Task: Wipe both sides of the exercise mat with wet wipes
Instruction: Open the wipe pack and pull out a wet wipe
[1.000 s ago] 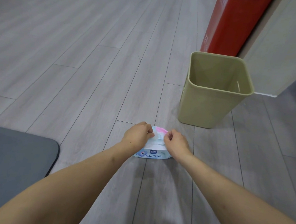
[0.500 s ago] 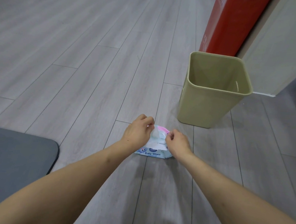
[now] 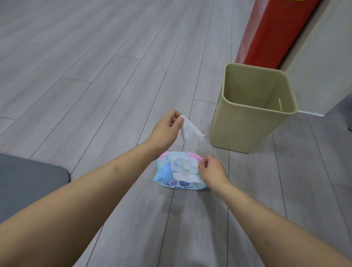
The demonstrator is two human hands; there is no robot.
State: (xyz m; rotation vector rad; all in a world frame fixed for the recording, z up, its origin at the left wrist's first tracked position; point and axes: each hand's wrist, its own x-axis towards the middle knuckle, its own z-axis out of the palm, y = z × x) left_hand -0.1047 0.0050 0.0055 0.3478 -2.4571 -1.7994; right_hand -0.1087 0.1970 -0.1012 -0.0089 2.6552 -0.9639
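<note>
Left hand point(image 3: 165, 130) pinches wet wipe point(image 3: 188, 132), lifted clear above baby-wipes pack point(image 3: 178, 171) on floor. Right hand point(image 3: 211, 171), fingers curled, steadies pack's edge so it stays down. Grey exercise mat point(image 3: 19, 183) lies left, unwiped; bin point(image 3: 248, 126) beside pack.

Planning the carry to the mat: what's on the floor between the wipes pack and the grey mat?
Head view: bare grey floor between the wipes pack and the mat; only the left forearm passes above it.

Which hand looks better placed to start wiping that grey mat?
The left hand, probably: it already pinches a pulled-out wet wipe, and the grey mat lies on its side. The right hand is down at the wipes pack.
</note>
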